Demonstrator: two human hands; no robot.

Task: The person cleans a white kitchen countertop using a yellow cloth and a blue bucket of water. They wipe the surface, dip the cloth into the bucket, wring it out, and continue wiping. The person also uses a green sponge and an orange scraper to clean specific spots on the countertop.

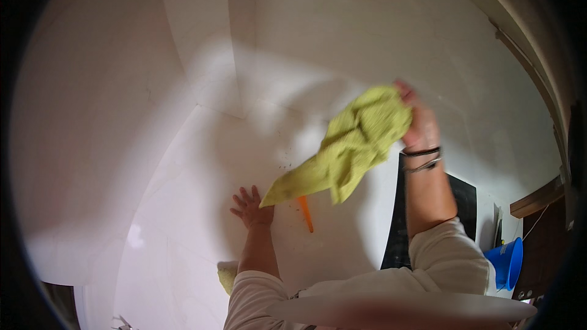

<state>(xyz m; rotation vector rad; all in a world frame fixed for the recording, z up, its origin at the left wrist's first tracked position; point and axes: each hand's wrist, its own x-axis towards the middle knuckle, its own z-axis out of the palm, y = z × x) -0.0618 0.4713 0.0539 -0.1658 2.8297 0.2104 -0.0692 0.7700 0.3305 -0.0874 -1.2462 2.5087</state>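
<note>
My right hand (419,121) is raised, gripping a yellow-green cloth (357,137) that hangs down to the left and is slightly blurred. Dark bands circle the right wrist. Spread flat on the white surface (183,220), my left hand (253,208) has its fingers apart and holds nothing. The lower tip of the cloth overlaps the left hand in view; whether they touch I cannot tell. Just right of the left hand lies a slim orange object (305,215), its upper end hidden by the cloth. Small dark crumbs are scattered near it.
A blue bucket (506,263) stands at the lower right, beside a wooden beam (536,199). A black panel (463,201) lies partly behind my right arm. Another yellowish cloth or sponge (226,277) is by my left forearm. A metal tool (123,324) shows at the bottom left. Pale walls rise ahead.
</note>
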